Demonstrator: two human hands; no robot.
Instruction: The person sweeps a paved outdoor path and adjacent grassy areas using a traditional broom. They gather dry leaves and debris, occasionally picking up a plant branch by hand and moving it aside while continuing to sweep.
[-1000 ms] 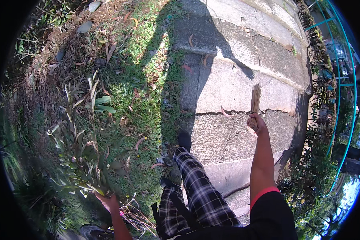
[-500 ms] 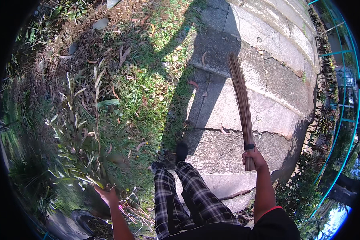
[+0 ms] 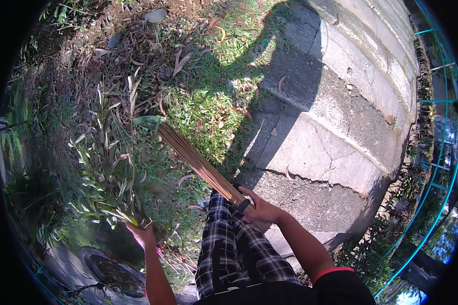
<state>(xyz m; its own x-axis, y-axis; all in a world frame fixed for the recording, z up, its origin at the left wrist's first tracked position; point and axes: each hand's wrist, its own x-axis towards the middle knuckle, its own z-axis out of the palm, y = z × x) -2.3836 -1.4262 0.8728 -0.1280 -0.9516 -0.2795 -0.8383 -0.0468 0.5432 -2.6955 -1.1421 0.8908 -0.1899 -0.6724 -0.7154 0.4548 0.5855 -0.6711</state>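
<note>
In my right hand (image 3: 262, 209) is a stick broom (image 3: 203, 165), gripped near the dark band at its bound end. The broom slants up and left across the front of my legs, its loose tips over the grass. My left hand (image 3: 142, 235) is closed round the base of a bunch of leafy branches (image 3: 114, 178), some green and some dried. The branches fan upward over the grass at the left. Its fingers are partly hidden by the stems.
Broad, cracked concrete steps (image 3: 336, 147) run along the right, with a few dry leaves on them. Grass (image 3: 203, 122) and leaf litter border them on the left. A round dark rim (image 3: 94, 264) lies low at the left. A turquoise railing (image 3: 445, 162) stands at the far right.
My right hand has swung the broom leftward and inward, from nearly upright over the steps to slanting over the grass. My left hand still holds the branches, slightly higher in view.
</note>
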